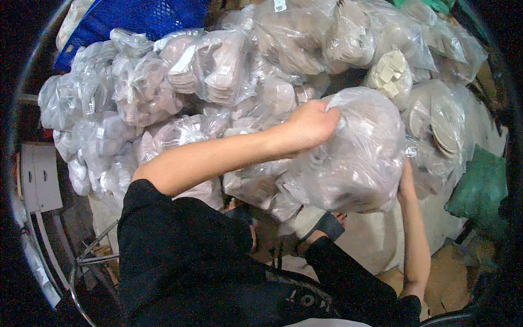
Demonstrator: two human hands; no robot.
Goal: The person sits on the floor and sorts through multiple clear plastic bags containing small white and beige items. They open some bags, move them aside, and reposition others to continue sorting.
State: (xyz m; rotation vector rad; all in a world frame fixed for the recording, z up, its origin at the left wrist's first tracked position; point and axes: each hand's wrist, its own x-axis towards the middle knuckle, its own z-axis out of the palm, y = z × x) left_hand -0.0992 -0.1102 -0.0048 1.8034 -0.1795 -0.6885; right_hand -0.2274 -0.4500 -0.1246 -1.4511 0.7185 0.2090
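A large clear plastic bag (366,150) full of flat, pinkish-beige pieces is held up in front of me, right of the middle. My left hand (316,124) reaches across and is closed in a fist on the gathered plastic at the bag's upper left. On the lower right side, my right hand (405,179) holds the bag, with most of its fingers hidden behind the plastic. Beyond it lies a smaller bag (389,79) of pale yellowish pieces. Another clear bag (438,120) of stacked flat pieces sits just to the right.
A heap of similar filled bags (147,90) spreads across the far side and left. A blue plastic crate (136,22) stands behind them. Green sacking (479,182) lies at the right. A white cabinet (41,177) and a metal-tube frame (95,259) are at the left.
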